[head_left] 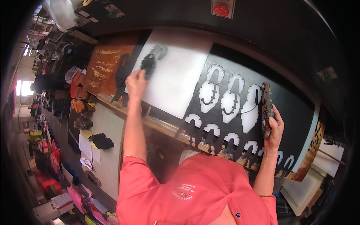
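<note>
A: What is the room like?

B: A crowded workshop lies off to the left. A dark machine panel (180,19) with a red button (221,10) stands beyond the tabletop's far edge. By the near left corner is a side table (108,123) bearing papers (90,148) and a black bundle (102,141).

A: And on the tabletop itself?

B: A stained brown board (107,62) fills the left end, a white board (180,63) comes next, and a black sheet (288,116) covers most of the right. The sheet has pale cut-outs (210,90) in its middle, and arch-shaped gaps (212,130) run along its near edge.

A: Where are the hands?

B: The left hand (136,83) is over the white board's left edge, fingers drawn close together at the near end of a dark cut piece (148,64). It's blurred there — I can't tell whether they grip the piece or only touch it. The piece has a grey curved part at its far end. Another dark piece (122,71) lies by the brown board's right edge.

A: The right one?

B: The right hand (275,127) is closed round a narrow, dark metal die (266,110) — seen edge-on, over the black sheet, just right of the large cut-outs.
</note>
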{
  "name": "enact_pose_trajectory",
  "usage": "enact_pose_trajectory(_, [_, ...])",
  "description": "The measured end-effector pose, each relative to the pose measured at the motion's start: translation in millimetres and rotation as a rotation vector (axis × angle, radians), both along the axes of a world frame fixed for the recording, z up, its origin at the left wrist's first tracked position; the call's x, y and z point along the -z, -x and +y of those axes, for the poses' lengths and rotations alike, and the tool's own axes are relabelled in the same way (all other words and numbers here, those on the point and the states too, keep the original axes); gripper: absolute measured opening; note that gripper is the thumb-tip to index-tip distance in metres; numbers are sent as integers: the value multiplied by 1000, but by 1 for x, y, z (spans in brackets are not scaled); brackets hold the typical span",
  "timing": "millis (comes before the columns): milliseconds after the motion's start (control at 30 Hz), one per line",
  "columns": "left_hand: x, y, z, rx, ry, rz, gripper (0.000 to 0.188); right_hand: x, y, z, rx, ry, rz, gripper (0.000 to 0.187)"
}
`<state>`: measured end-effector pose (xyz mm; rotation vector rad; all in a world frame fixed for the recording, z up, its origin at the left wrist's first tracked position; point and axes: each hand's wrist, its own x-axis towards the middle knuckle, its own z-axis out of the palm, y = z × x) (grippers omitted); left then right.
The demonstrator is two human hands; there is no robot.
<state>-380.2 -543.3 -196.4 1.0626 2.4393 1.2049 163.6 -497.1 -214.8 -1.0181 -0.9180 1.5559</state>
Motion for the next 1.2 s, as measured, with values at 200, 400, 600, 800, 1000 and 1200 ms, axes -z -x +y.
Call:
enact_pose_trajectory(200, [14,124,-24,-295,168,239,32,-2,2,2,-5,-9,-18,66])
enact_pose_trajectory(400, [38,159,-32,-272,331,797,39,-9,8,-6,70,-3,-63,66])
enact_pose_trajectory(600, [49,148,-27,-261,270,839,47,-13,-6,-21,172,-88,-162,66])
enact_pose_trajectory(800, [46,34,-10,50,-47,376,44,-14,1,-25,211,-519,-1062,59])
enact_pose_trajectory(1000, [21,-91,5,267,-154,274,31,-8,14,-28,227,-495,-1147,61])
enact_pose_trajectory(1200, [-2,-215,-50,664,-144,14,10,4,13,-25,300,-640,-1128,56])
